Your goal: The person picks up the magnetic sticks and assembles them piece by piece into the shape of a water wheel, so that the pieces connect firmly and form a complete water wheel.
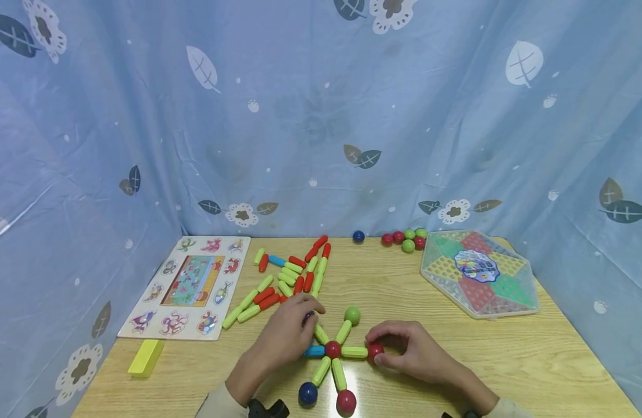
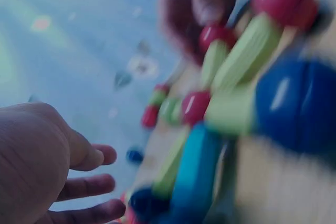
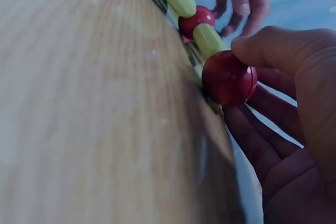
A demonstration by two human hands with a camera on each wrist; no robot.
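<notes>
On the table lies a star of rods and balls around a red centre ball (image 1: 333,349). Lime rods (image 1: 344,332) and a blue rod (image 1: 315,351) radiate from it. My right hand (image 1: 417,354) pinches the red end ball (image 3: 226,80) between thumb and fingers. My left hand (image 1: 285,330) hovers by a dark blue ball (image 2: 147,203) on the upper left arm, fingers extended and apart from it in the left wrist view. Other arms end in a green ball (image 1: 352,315), a blue ball (image 1: 307,394) and a red ball (image 1: 346,402).
Loose lime and red rods (image 1: 265,299) lie beyond my left hand. Several red and green balls (image 1: 408,245) and one blue ball (image 1: 358,236) sit at the back. A hexagonal game board (image 1: 509,290) lies right; a picture board (image 1: 129,328) and yellow block (image 1: 145,359) lie left.
</notes>
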